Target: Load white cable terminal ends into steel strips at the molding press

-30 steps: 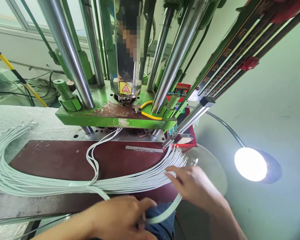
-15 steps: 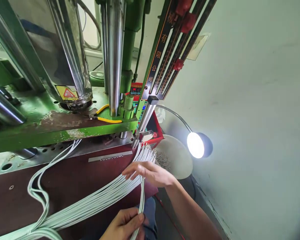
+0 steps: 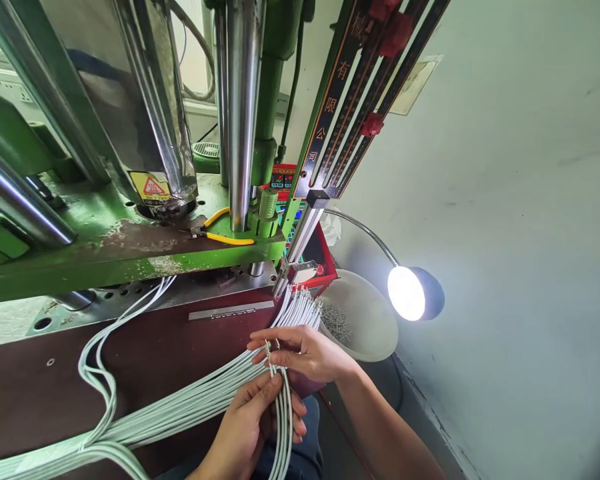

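My left hand [image 3: 250,413] pinches a few white cables [image 3: 284,427] between thumb and fingers, just below their tips. These cables hang down over my lap, and small metal terminals [image 3: 269,348] show at their upper ends. My right hand [image 3: 320,353] is closed round the same ends from the right, its thumb against the cables and its fingers behind the terminals. Behind both hands, a thick bundle of white cables [image 3: 195,397] runs across the dark red table [image 3: 155,353]. The bundle's terminal-tipped ends fan out beyond my right hand.
A green press [image 3: 130,263] with steel columns stands over the table's back. Yellow-handled cutters [image 3: 230,239] lie on its ledge. A metal strip [image 3: 230,311] is on the table. At right are a white basin [image 3: 375,327] with metal pieces, a lit lamp [image 3: 406,293] and the wall.
My left hand has moved up the cables to just below their ends. My right hand's fingers have closed in round the terminals. The view has shifted slightly.
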